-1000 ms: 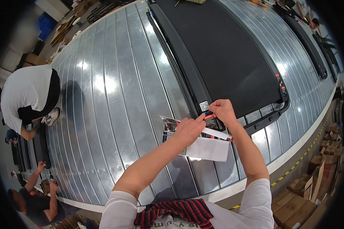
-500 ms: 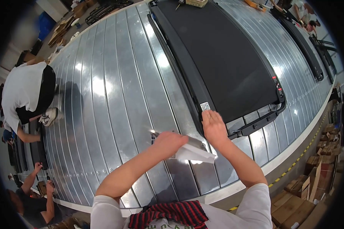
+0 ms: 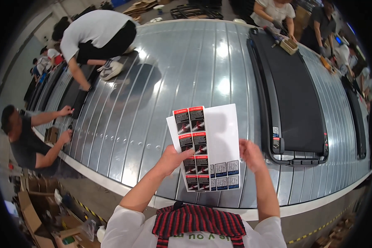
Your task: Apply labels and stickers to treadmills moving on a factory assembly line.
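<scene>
1. Head view: the white label sheet (image 3: 221, 128) is held up above the metal-slatted desk (image 3: 128, 153), in front of the person's body.
2. The left hand (image 3: 172, 160) is at the sheet's left side, its thumb over the strip of red-topped black labels (image 3: 192, 142); its fingers (mostly hidden behind) look clamped on sheet and strip together.
3. The right hand (image 3: 251, 155) is at the sheet's right edge, fingers curled; I cannot tell whether they pinch that edge or only lie beside it.
4. Blue-and-white QR-code labels (image 3: 225, 175) fill the sheet's lower right, below a bare white area.
5. To the sheet's right, a black treadmill (image 3: 295, 99) lies flat on the desk, a red-and-black sticker (image 3: 276, 141) at its near left corner.
6. The step in hand seems to be readying the labels; the next move probably calls for a firm left grip and a right fingertip lifting one label's edge cleanly.
</scene>
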The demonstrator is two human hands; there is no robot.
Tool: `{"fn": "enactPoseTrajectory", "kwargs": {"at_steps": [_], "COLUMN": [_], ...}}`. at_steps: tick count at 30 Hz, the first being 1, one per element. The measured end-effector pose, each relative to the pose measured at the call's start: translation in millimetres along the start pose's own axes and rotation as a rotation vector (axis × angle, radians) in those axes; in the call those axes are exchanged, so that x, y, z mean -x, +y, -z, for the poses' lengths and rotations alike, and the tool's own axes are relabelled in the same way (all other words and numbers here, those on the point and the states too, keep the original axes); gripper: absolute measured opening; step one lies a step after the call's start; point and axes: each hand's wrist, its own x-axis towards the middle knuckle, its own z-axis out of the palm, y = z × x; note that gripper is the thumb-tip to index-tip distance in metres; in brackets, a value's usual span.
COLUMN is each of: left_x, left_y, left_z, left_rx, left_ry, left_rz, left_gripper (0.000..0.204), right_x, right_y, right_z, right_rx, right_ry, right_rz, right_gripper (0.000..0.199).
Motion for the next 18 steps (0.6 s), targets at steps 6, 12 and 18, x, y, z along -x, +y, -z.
{"fn": "enactPoseTrajectory", "kwargs": {"at_steps": [6, 12, 18], "left_x": [38, 60, 69], "left_y": [-9, -25, -31], "left_z": [23, 25, 35], "left_rx": [0.116, 0.169, 0.129], "left_ry": [0.081, 0.075, 0.147], "left_rz": [-0.077, -0.205, -0.299], "left_gripper": [0.031, 0.025, 0.025], "right_x": [39, 48, 41], "right_y": [14, 23, 49], "right_z": [-77, -135, -190], "right_rx": [0.465, 0.605, 0.745], "right_ry": [0.241, 0.163, -0.037], "right_rz": [0.402, 0.470, 0.437], "right_gripper": [0.024, 0.024, 0.023]}}
